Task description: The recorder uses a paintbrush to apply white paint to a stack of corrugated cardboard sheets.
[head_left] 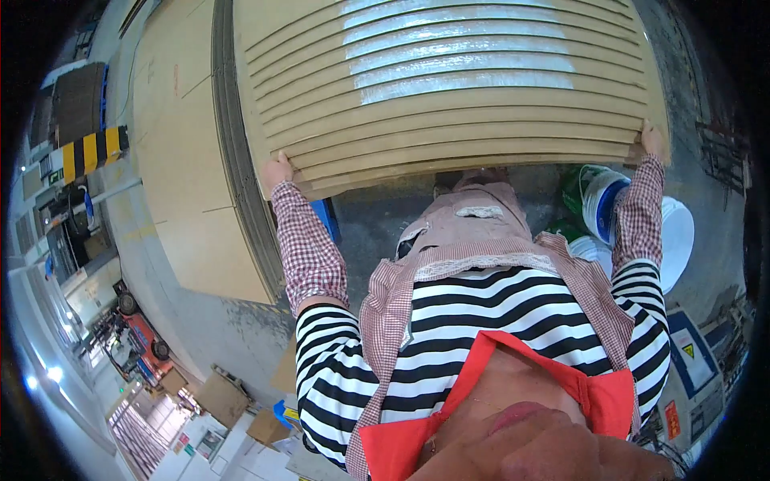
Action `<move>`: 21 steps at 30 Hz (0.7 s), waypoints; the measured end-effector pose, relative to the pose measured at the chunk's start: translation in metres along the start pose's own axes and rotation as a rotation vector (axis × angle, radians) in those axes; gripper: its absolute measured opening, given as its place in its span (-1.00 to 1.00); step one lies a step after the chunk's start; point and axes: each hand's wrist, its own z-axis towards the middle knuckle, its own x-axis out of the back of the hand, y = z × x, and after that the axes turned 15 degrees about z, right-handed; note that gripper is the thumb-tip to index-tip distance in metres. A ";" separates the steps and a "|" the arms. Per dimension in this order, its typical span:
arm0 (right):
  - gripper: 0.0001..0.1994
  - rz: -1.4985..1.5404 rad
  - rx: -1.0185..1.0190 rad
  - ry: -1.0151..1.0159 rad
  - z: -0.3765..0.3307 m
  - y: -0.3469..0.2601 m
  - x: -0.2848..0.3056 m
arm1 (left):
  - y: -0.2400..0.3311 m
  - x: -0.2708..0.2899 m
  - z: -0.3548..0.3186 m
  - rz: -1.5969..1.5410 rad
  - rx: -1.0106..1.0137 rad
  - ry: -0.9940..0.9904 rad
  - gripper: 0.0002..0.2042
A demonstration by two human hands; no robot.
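I hold a wide stack of tan corrugated cardboard sheets (pixel 449 96) in front of my chest, its stepped edges facing me. My left hand (pixel 277 171) grips the stack's lower left corner. My right hand (pixel 651 140) grips its lower right corner. Both forearms wear red-and-white checked sleeve covers over a black-and-white striped top. A glossy reflection lies across the upper sheets.
Large flat cardboard sheets (pixel 180 160) lie on the left beside a dark rail. White and green buckets (pixel 609 204) stand at my right by the grey floor. A yellow-and-black striped barrier (pixel 92 152) and a red pallet truck (pixel 144 341) are far left, with small boxes (pixel 224 397) below.
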 end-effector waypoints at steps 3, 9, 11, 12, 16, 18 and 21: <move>-0.33 0.162 -0.003 0.140 -0.012 0.000 -0.005 | -0.004 0.000 0.006 -0.046 0.057 -0.018 -0.34; -0.37 0.031 -0.088 0.152 -0.039 -0.031 0.002 | 0.000 -0.012 -0.003 -0.342 0.172 0.082 -0.37; -0.37 0.044 -0.109 0.111 -0.048 -0.043 0.010 | 0.003 -0.017 -0.011 -0.496 0.244 0.091 -0.37; -0.37 0.064 -0.117 0.075 -0.052 -0.048 0.013 | 0.005 -0.019 -0.014 -0.449 0.183 0.174 -0.37; -0.38 0.042 -0.138 -0.026 -0.051 -0.053 0.014 | 0.013 -0.020 -0.016 -0.189 0.156 0.252 -0.36; -0.37 0.010 -0.065 -0.058 -0.040 -0.046 0.008 | 0.011 -0.013 -0.011 -0.076 0.138 0.182 -0.35; -0.32 0.107 -0.066 -0.050 -0.019 -0.025 0.001 | -0.003 0.000 -0.003 -0.296 0.130 0.086 -0.34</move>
